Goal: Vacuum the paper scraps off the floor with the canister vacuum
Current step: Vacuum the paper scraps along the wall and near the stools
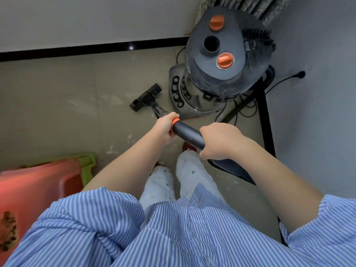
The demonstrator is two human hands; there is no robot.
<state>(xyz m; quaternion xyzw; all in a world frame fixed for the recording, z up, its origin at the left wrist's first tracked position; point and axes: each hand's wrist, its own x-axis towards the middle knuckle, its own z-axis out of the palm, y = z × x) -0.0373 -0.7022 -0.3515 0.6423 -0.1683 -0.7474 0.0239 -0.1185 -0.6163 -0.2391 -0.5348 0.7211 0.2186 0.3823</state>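
The dark grey canister vacuum (221, 60), with two orange knobs and an open round port on top, stands in the corner ahead. Its black floor head (145, 97) lies on the beige floor to the canister's left, joined to a dark wand (187, 134). My left hand (166, 126) grips the wand at its orange collar. My right hand (219, 140) grips the wand's upper end. Small white paper scraps (129, 137) lie scattered on the floor below the floor head, near my feet.
A white wall with a black skirting strip (92, 49) runs across the back. A grey wall (317, 93) stands at the right, with a black cable and a black frame leg (266, 120) along it. Red and green plastic stools (48, 176) sit at the lower left.
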